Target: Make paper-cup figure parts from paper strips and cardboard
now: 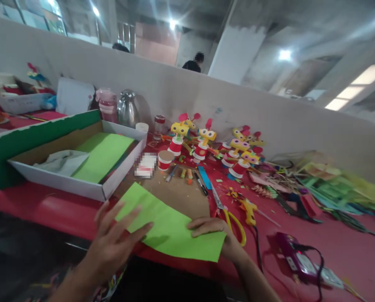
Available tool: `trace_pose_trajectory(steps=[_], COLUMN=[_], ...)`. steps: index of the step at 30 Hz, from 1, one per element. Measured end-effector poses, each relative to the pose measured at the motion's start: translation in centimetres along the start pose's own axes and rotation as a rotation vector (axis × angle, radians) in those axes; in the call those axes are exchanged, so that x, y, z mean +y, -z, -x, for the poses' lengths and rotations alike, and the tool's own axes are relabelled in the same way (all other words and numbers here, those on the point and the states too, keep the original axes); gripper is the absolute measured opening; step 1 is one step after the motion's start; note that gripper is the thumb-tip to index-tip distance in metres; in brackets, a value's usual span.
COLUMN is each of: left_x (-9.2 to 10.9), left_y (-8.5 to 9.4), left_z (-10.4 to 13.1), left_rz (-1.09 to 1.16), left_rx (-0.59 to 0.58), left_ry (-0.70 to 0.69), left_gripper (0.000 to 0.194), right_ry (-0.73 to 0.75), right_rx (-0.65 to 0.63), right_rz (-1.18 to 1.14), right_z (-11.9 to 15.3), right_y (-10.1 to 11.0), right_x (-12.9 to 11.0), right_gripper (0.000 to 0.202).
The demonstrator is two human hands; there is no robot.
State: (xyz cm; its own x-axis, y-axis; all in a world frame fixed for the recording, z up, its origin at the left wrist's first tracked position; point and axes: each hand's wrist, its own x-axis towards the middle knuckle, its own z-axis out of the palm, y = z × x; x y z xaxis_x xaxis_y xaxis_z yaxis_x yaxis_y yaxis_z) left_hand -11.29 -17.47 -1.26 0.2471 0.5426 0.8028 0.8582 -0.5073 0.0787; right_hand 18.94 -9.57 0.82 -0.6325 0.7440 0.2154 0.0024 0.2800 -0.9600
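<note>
A bright green sheet of paper (pixel 165 222) lies at a slant over the front of a brown board (pixel 181 195) on the red table. My left hand (pixel 115 235) is over the sheet's left part with its fingers spread; whether the fingertips touch the paper is unclear. On the right, my right hand (pixel 217 235) grips the sheet's end, its fingers lying on top and the thumb hidden. A white box (pixel 96 191) at the left holds more green paper (pixel 107 151) and a crumpled pale wrapper (pixel 63 162).
Yellow-handled scissors (pixel 234 224), a black pen (pixel 201 184) and a yellow glue gun (pixel 249 212) lie right of the board. Behind stand several cup figures (pixel 203 144) and a steel jug (pixel 127 109). A purple power strip (pixel 296 258) sits at right.
</note>
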Motion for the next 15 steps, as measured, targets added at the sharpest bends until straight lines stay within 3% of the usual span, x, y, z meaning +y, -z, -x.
trace_pose_trajectory(steps=[2,4,8,11,15], left_x=[1.6,2.7,3.7,4.3,6.2], left_y=[-0.7,-1.3,-2.7,-3.6,-4.1], left_z=[0.0,-0.5,-1.5,-1.2,0.2], left_rz=[0.081,0.166,0.171,0.084,0.000], left_rx=[-0.137,-0.215,-0.107,-0.117,-0.271], left_ry=[-0.082,-0.156,-0.247,-0.202,-0.094], left_gripper=[0.054,0.055,0.045,0.047,0.038], right_ry=[-0.020,-0.031,-0.095,-0.124,-0.018], right_rx=[0.023,0.021,0.027,0.222,0.417], right_rz=[-0.015,-0.037,-0.007,0.262,0.810], right_z=[0.8,1.2,1.4,2.2,5.9], right_y=[0.7,1.2,1.9,2.0,0.2], right_x=[0.0,-0.2,-0.1,0.6,1.8], right_gripper=[0.014,0.016,0.022,0.025,0.047])
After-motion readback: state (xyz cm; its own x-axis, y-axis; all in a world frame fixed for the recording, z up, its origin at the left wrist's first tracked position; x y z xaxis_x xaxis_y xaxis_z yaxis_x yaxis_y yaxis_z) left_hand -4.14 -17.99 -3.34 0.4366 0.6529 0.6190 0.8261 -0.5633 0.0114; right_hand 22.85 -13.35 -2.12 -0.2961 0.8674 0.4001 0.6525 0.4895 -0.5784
